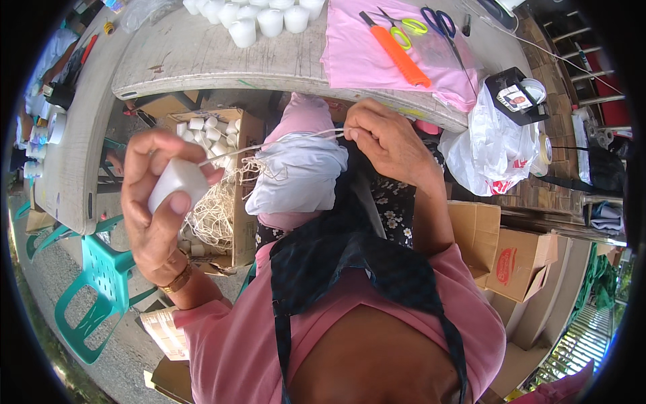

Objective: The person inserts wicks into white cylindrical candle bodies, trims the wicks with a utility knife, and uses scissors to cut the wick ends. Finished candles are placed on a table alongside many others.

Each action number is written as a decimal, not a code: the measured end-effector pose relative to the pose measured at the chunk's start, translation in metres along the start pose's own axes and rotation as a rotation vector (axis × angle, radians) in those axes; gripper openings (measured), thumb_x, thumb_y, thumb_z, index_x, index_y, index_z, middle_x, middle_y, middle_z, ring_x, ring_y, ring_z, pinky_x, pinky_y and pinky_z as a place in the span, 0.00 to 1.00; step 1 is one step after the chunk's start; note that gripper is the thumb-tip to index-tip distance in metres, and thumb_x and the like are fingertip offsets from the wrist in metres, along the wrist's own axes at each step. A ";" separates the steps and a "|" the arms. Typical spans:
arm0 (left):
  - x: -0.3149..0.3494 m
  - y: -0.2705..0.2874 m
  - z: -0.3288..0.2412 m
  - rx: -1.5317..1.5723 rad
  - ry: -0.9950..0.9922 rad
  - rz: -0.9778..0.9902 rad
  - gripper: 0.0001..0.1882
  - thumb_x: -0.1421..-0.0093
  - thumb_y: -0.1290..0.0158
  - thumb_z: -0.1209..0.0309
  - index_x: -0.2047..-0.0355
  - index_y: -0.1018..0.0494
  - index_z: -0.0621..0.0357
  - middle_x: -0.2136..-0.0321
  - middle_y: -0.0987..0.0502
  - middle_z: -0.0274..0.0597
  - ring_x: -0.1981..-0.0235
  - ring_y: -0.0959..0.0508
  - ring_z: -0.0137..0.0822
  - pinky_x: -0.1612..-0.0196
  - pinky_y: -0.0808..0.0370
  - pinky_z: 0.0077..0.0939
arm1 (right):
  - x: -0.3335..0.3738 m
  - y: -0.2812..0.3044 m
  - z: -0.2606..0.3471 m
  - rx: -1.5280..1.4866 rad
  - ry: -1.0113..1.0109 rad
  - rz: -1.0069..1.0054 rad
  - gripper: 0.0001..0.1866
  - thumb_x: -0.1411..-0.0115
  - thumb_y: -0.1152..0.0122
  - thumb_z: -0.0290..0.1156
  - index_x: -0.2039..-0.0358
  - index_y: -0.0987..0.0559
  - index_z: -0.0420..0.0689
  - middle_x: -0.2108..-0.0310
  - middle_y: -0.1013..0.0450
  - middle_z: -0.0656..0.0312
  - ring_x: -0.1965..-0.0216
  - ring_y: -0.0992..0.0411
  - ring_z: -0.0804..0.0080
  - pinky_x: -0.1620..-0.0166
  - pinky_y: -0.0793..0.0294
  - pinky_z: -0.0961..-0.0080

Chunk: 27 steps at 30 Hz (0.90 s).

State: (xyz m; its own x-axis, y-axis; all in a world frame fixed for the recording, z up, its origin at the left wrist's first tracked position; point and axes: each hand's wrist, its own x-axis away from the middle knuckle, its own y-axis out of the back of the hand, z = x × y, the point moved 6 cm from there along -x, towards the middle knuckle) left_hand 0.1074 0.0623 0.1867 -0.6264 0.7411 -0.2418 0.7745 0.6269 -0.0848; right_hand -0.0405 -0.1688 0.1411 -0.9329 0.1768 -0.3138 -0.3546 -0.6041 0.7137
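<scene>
My left hand (149, 215) is closed round a white votive candle (176, 188), thumb on its near side and fingers behind it. From the candle's end a pale wick (269, 141) stretches to the right across my lap. My right hand (389, 145) pinches the other end of this wick between thumb and fingertips. A white cloth (303, 176) over a pink bundle lies on my lap between the hands, with loose wick strands (259, 172) on its left side. Below my left hand, a cardboard box (243, 195) holds small white candles and a tangle of wicks (214, 219).
Several white candles (270, 23) stand on the table (202, 71). On a pink cloth (350, 50) lie an orange-handled cutter (397, 55), green-handled scissors (404, 34) and dark-handled scissors (441, 25). A white plastic bag (488, 145) hangs at the right. Green plastic chair (101, 269) at left.
</scene>
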 end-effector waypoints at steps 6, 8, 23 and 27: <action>-0.003 0.023 -0.019 -0.079 -0.184 -0.056 0.21 0.49 0.46 0.72 0.55 0.35 0.66 0.61 0.28 0.49 0.58 0.26 0.35 0.48 0.27 0.37 | -0.077 0.029 0.008 -0.365 -0.266 -0.218 0.05 0.40 0.51 0.23 0.65 0.27 0.37 0.64 0.28 0.57 0.65 0.27 0.70 0.62 0.29 0.73; -0.013 0.002 -0.012 -0.250 -0.129 -0.151 0.18 0.46 0.46 0.75 0.54 0.34 0.65 0.62 0.27 0.43 0.59 0.26 0.31 0.52 0.30 0.25 | -0.094 0.049 0.006 -0.519 -0.060 -0.518 0.09 0.40 0.51 0.24 0.60 0.26 0.39 0.62 0.27 0.57 0.64 0.26 0.70 0.60 0.28 0.73; -0.061 -0.052 0.089 -0.565 -0.059 -0.183 0.16 0.48 0.43 0.72 0.59 0.30 0.60 0.73 0.23 0.45 0.74 0.23 0.35 0.67 0.27 0.27 | -0.037 0.057 -0.065 0.873 -0.140 -0.432 0.18 0.47 0.41 0.32 0.54 0.24 0.48 0.61 0.28 0.55 0.59 0.28 0.52 0.55 0.30 0.56; -0.089 -0.063 0.076 -0.332 -0.077 0.156 0.14 0.45 0.46 0.73 0.57 0.30 0.60 0.75 0.26 0.37 0.73 0.27 0.27 0.67 0.29 0.22 | -0.040 0.053 -0.077 0.852 -0.202 -0.392 0.21 0.48 0.42 0.30 0.51 0.26 0.48 0.64 0.27 0.54 0.62 0.28 0.54 0.57 0.29 0.61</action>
State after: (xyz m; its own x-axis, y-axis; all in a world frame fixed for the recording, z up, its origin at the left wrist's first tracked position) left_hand 0.1210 -0.0614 0.1398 -0.4844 0.8218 -0.3000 0.7814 0.5607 0.2739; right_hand -0.0172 -0.2679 0.1432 -0.7033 0.4250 -0.5699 -0.4964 0.2801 0.8216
